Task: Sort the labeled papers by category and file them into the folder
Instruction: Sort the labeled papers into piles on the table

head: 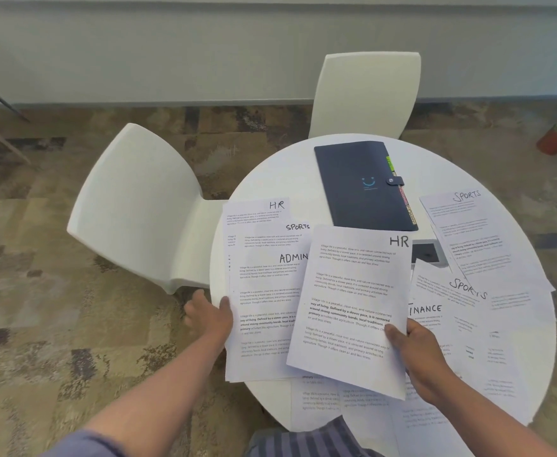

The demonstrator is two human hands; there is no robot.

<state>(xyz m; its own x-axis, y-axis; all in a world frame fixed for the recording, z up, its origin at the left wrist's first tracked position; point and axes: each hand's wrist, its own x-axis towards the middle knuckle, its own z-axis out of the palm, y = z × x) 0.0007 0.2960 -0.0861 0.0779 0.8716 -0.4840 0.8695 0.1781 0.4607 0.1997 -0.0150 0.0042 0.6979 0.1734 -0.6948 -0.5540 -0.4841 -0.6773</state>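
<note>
On the round white table (270, 173), the right hand (425, 357) pinches a thin white printed sheet headed HR (353, 308) by its right edge, thumb on top and fingers beneath, so the page lifts at a slant over the rest; held this way it seems singled out for matching with its category. The left hand (209, 316), at about eight o'clock on the tabletop, grasps a fanned stack of similar sheets (263, 291) along its left margin, thumb pressed on the top page, which keeps the staggered headings HR, SPORTS and ADMIN readable one below the other. The fanning looks deliberate, since it leaves every label showing while sorting goes on. At about twelve o'clock lies the dark navy folder (362, 186), flat and rectangular with a smooth matte cover, a small smiling emblem, a snap strap fastened at its right edge and coloured tabs peeping from that side; it is shut, so filing has probably not begun. From two to four o'clock loose sheets marked SPORTS (475, 232) and one marked FINANCE (428, 316) overlap untidily, and more pages spill past the near rim at six o'clock. The paper is limp and slippery, likely to slide apart if gripped loosely. Two moulded white plastic chairs (138, 206) with curved backs stand beyond, on patterned brown carpet (39, 291).
</note>
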